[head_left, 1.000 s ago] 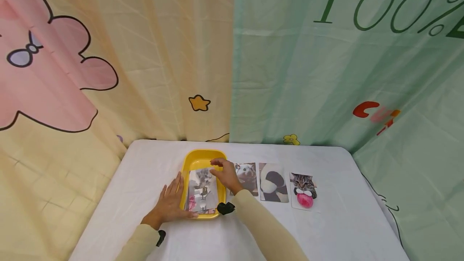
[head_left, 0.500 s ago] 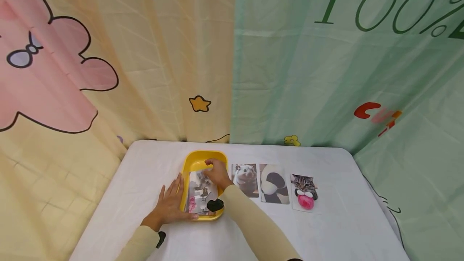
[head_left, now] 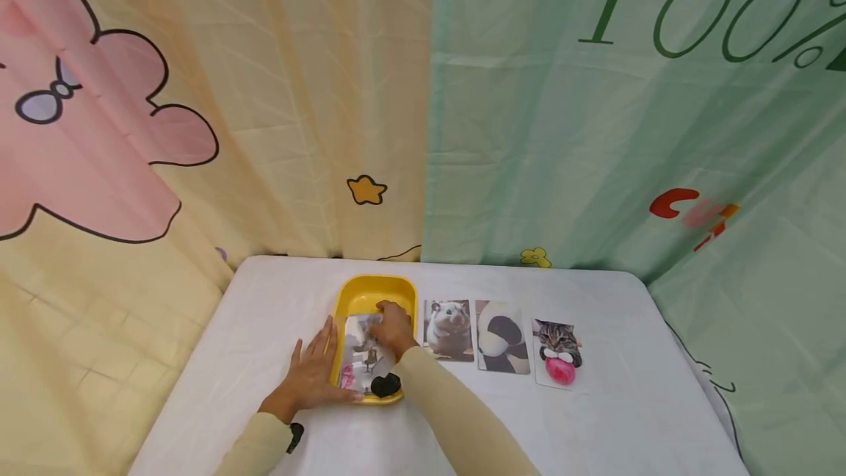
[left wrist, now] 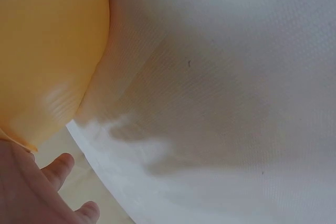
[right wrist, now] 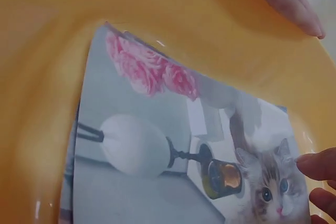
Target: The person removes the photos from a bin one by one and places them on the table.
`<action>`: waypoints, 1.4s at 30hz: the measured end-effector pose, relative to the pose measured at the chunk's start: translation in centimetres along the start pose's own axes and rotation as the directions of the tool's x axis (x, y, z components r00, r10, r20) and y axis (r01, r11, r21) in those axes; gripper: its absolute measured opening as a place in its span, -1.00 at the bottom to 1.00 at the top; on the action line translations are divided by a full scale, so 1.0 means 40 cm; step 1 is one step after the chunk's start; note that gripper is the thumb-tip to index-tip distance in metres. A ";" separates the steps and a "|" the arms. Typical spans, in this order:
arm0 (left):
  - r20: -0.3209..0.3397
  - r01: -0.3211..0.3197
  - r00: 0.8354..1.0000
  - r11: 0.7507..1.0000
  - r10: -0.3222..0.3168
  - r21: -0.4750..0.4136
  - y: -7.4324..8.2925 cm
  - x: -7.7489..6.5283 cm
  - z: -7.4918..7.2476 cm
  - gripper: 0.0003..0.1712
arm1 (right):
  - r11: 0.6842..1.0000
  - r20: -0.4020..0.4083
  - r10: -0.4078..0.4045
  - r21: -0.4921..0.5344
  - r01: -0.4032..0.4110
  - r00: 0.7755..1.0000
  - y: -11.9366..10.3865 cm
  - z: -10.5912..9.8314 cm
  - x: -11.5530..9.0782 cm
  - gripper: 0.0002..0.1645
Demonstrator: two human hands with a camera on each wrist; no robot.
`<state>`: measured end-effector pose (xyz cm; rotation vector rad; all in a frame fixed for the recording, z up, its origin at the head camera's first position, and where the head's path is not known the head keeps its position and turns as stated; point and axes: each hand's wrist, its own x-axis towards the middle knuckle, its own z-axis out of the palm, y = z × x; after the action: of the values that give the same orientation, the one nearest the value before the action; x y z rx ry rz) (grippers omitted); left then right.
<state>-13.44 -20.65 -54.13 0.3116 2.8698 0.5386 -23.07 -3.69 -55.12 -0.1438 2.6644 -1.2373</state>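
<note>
Head view, near to far: two cream sleeves (head_left: 456, 406) lead up to the hands. The left hand (head_left: 309, 372) lies with fingers extended along the 9 o'clock rim of a yellow, round-cornered tray (head_left: 377, 279), its thumb reaching to the 7 o'clock side. The right hand (head_left: 393, 327) is bent over the tray's 2 o'clock side; the right wrist view shows its thumb at the edge of a glossy rectangular card (right wrist: 142, 145) with kitten, lamp and pink flowers, other fingertips just beside, and whether they pinch it I cannot tell. That card tops a small pile in the tray, at 2 o'clock from the left hand and 8 o'clock from the right. Beyond the tray, toward 3 o'clock, hamster (head_left: 449, 330), black-and-white animal (head_left: 503, 338) and tabby cat (head_left: 558, 352) cards lie apart on white cloth (head_left: 634, 366). Farthest, at 12 o'clock, hang yellow and green printed curtains (head_left: 317, 123).
</note>
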 end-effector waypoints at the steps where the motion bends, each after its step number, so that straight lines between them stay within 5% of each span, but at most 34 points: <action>1: 0.003 0.000 1.000 1.000 0.000 0.007 0.000 0.000 0.000 0.65 | 1.000 -0.007 -0.002 -0.001 0.002 1.000 0.000 0.002 -0.003 -0.44; 42: 0.002 0.014 1.000 1.000 -0.014 0.000 0.011 -0.003 -0.005 0.63 | 0.997 -0.053 -0.082 -0.009 0.082 0.995 0.010 0.006 -0.017 -0.62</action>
<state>-13.30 -20.36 -53.75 0.2914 2.8675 0.5349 -22.34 -3.49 -55.50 -0.2265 2.7336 -1.2743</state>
